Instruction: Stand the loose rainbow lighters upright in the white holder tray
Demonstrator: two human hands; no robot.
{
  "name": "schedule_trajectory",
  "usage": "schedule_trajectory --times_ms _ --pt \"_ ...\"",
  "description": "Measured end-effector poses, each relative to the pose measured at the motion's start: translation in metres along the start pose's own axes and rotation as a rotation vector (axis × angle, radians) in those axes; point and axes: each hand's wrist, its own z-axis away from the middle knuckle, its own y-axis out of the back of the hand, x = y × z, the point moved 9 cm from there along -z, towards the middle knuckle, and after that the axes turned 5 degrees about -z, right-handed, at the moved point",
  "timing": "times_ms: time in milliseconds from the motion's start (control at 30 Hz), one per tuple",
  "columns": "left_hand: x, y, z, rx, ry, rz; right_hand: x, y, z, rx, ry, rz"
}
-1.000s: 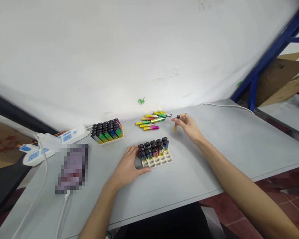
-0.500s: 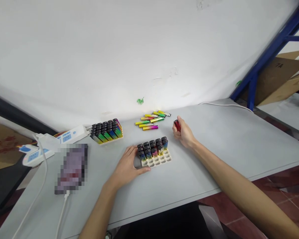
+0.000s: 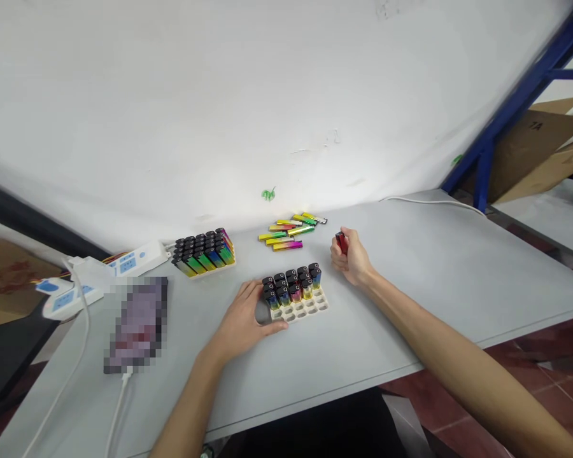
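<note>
My right hand (image 3: 352, 257) is closed around a red lighter (image 3: 342, 244), raised above the table to the right of a cream tray; only the lighter's dark top and part of its red body show. My left hand (image 3: 243, 321) grips that cream tray (image 3: 310, 310) at its left side, with the thumb along the front edge and the fingers behind. Upright lighters (image 3: 295, 291) with black tops and shiny coloured bodies fill the tray's back rows. Toward the front, several slots hold nothing.
Several loose yellow, green and pink lighters (image 3: 288, 244) lie near the wall. A second tray of upright lighters (image 3: 205, 254) stands at the back left. Power strips (image 3: 136, 261), a blurred phone-like device (image 3: 138, 321) and white cables (image 3: 120, 407) occupy the left side.
My right hand has turned slightly at the wrist, tilting the red lighter a little. My left hand and the tray stay in place.
</note>
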Motion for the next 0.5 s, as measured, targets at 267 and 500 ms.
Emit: schedule_trajectory --times_ms 267,500 --pt "0.002 0.0007 -0.0005 -0.002 -0.002 -0.006 0.0001 0.0043 -0.0011 0.05 0.009 0.039" --pt "-0.0001 -0.0012 0.0 -0.009 -0.01 -0.011 0.002 0.0069 -0.0017 0.071 0.014 0.071"
